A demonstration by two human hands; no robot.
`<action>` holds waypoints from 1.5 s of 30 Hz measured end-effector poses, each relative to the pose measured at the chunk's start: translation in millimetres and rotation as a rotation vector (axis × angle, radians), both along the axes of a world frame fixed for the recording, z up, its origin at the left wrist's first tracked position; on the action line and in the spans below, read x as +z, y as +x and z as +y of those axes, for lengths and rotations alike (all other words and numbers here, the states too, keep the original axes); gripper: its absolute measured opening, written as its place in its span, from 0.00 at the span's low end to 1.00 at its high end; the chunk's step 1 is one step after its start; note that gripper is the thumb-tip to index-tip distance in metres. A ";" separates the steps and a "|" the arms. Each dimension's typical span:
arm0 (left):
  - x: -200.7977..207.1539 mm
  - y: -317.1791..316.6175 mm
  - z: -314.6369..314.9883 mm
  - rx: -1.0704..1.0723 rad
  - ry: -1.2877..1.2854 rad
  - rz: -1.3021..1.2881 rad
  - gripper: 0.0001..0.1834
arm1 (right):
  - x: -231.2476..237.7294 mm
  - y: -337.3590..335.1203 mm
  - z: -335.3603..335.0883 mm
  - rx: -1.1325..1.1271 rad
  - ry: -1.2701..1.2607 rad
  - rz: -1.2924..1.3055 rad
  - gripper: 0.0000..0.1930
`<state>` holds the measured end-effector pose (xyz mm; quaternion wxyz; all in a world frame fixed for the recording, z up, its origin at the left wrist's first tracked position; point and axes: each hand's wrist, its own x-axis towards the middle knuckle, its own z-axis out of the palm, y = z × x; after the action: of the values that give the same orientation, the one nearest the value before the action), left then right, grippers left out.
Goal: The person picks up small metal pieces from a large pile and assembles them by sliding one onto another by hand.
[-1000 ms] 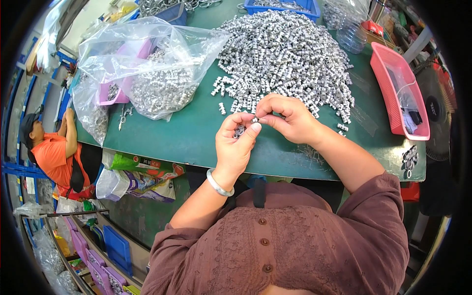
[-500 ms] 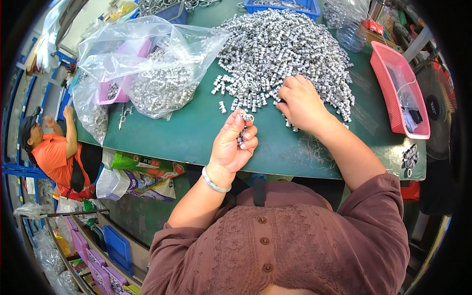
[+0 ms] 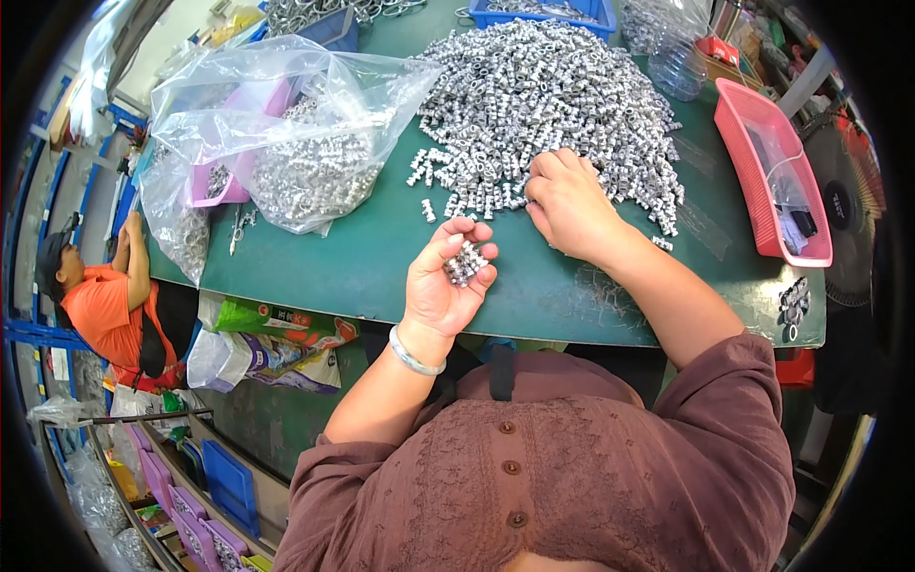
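Observation:
A big heap of small silver metal ring-shaped parts (image 3: pixel 553 86) covers the far middle of the green table (image 3: pixel 381 272). In front of it my left hand (image 3: pixel 437 291) is raised, palm up, its fingers curled round several of these metal parts (image 3: pixel 465 264). Its wrist wears a pale bangle (image 3: pixel 416 351). To the right, my right hand (image 3: pixel 572 208) reaches to the heap's near edge. Its fingers are bent and drawn together, palm down; whatever they grip is hidden beneath them. A few loose parts lie along the heap's left edge.
Left of the heap lies a clear plastic bag (image 3: pixel 319 176) of metal parts, with a purple container (image 3: pixel 217 181) in it. A pink basket (image 3: pixel 729 162) stands at the right, a blue tray (image 3: pixel 591 21) behind. A person in orange (image 3: pixel 100 310) works at far left.
A ring-shaped part held at my left fingertips is no longer there; the parts now show in the curled fingers. My right hand has shifted slightly left along the heap's edge.

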<state>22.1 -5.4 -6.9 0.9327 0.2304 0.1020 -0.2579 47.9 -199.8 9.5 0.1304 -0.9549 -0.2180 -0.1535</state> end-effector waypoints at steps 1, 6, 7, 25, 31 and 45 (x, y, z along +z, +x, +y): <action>-3.3 0.4 1.0 -0.022 -0.020 -0.045 0.04 | -0.5 -0.5 0.5 0.001 0.000 -0.001 0.08; -9.2 0.8 0.6 -0.055 -0.003 -0.129 0.04 | -3.2 -1.1 3.0 0.024 0.064 -0.050 0.07; -8.1 0.5 -0.4 -0.060 0.039 -0.140 0.04 | -2.7 -0.7 3.3 0.024 0.064 -0.049 0.07; -6.2 -4.1 -2.1 0.029 0.273 -0.207 0.10 | 5.8 -4.4 16.1 0.499 0.582 -0.108 0.08; 2.9 -11.1 -7.3 0.084 0.335 -0.343 0.11 | 5.3 -6.6 16.7 0.469 0.712 -0.044 0.09; -5.3 -0.4 -4.9 0.042 0.133 -0.221 0.07 | 8.0 -8.5 15.7 0.475 0.690 -0.027 0.09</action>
<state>21.6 -10.3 -12.2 0.9262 0.3166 0.0206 -0.2039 39.4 -184.2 17.5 0.4715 -0.7765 -0.3695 -0.1955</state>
